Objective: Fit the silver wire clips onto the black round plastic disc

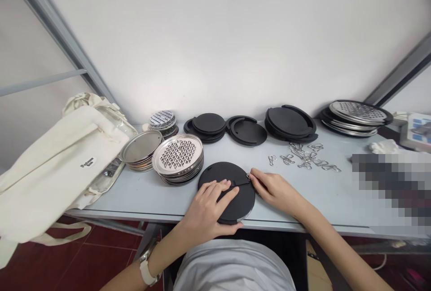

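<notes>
A round black plastic grater holder [232, 205] lies near the table's front edge, with a raised bar across it and a thin metal rim showing at its lower right. My left hand [210, 208] grips it, fingers across the top and thumb along the near edge. At its right edge, my right hand [269, 187] pinches a small metal wire clip [248, 176], mostly hidden by the fingertips. Several loose wire clips [311, 158] are scattered beyond my right hand. Left of the holder stands a stack of round metal grater plates [178, 156].
Plain metal discs [141, 147] and smaller grater plates [162, 119] are stacked at left. Black holders [208, 125] line the wall, with more metal graters [358, 113] at far right. A cream cloth bag [67, 156] hangs over the table's left edge.
</notes>
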A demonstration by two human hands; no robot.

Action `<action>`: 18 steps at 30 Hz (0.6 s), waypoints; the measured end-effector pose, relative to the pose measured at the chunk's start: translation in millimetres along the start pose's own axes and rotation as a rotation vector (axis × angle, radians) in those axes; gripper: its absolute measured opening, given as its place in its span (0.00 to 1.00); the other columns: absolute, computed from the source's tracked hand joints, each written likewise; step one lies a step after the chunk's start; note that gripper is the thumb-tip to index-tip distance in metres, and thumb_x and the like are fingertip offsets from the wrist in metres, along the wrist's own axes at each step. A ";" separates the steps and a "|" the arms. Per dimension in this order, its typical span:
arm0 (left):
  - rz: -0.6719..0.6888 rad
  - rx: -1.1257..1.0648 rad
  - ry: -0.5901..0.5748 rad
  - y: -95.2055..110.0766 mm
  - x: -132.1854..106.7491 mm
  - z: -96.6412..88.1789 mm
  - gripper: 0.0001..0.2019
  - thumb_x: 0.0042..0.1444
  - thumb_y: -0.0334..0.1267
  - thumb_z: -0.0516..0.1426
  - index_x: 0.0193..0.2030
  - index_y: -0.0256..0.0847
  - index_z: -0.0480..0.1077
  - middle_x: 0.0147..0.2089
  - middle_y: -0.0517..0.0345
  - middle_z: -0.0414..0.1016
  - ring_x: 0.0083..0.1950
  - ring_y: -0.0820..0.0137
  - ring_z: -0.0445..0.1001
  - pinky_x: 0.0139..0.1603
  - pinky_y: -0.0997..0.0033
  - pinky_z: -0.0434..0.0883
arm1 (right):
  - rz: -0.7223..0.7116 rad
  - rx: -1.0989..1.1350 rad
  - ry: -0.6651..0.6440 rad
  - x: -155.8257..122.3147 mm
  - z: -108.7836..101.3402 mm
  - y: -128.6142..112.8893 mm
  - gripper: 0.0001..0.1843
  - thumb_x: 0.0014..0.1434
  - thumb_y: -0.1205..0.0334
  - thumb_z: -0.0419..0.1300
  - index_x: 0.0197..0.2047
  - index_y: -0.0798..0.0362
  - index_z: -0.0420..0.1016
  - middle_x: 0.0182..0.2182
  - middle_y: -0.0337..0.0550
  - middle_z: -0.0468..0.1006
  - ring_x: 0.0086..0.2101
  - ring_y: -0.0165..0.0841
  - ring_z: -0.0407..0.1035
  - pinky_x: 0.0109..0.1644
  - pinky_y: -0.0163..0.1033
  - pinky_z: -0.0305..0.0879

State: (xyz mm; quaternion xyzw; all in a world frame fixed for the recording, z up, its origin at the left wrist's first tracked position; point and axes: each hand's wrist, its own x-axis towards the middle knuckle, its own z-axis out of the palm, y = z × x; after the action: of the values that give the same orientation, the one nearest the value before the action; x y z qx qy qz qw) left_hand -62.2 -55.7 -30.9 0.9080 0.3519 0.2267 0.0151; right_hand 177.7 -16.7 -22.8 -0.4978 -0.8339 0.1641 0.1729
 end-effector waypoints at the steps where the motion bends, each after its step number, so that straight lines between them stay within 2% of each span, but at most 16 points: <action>1: 0.000 0.000 0.000 0.0 0.0 -0.1 0.33 0.56 0.53 0.58 0.64 0.40 0.59 0.62 0.47 0.64 0.64 0.59 0.61 0.64 0.56 0.58 | 0.001 -0.003 0.000 0.0 0.0 0.1 0.13 0.69 0.59 0.40 0.32 0.48 0.55 0.20 0.35 0.65 0.21 0.33 0.63 0.29 0.36 0.53; 18: 0.007 0.006 0.001 -0.5 0.9 -0.5 0.33 0.55 0.52 0.59 0.64 0.40 0.60 0.61 0.46 0.65 0.63 0.58 0.63 0.64 0.55 0.59 | 0.000 -0.002 -0.012 0.3 -0.4 0.6 0.14 0.69 0.59 0.41 0.30 0.49 0.55 0.20 0.35 0.66 0.21 0.31 0.62 0.29 0.36 0.51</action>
State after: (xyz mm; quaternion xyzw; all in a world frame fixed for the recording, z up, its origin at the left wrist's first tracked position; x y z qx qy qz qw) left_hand -62.1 -54.8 -30.2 0.9092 0.3493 0.2261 0.0115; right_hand 178.2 -16.2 -22.6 -0.4970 -0.8351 0.1661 0.1675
